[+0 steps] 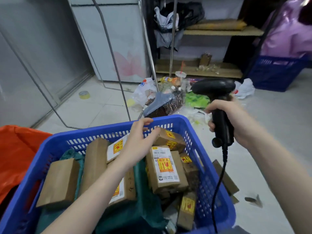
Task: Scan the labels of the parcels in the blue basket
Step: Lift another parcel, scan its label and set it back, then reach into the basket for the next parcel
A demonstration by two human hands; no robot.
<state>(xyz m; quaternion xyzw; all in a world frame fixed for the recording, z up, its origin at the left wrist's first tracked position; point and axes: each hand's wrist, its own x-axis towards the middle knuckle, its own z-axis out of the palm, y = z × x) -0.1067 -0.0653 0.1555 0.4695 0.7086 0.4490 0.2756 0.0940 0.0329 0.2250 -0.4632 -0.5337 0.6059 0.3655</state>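
Note:
A blue basket (170,119) in front of me holds several brown cardboard parcels and green bags. One parcel (166,169) lies label-up in the middle, its white and yellow label facing me. My left hand (140,142) hovers over the basket's far side with fingers spread, its thumb touching a small parcel (170,140) near the rim; it grips nothing. My right hand (228,119) is to the right of the basket, closed around the handle of a black barcode scanner (217,105). The scanner's head is raised, and its cable (219,179) hangs down beside the basket.
An orange bag (18,149) lies to the left of the basket. Litter, plastic bags and a broom head (162,105) cover the floor beyond it. A second blue crate (273,71) stands at the back right, shelves and a metal rack behind. A flat cardboard piece (226,179) lies right of the basket.

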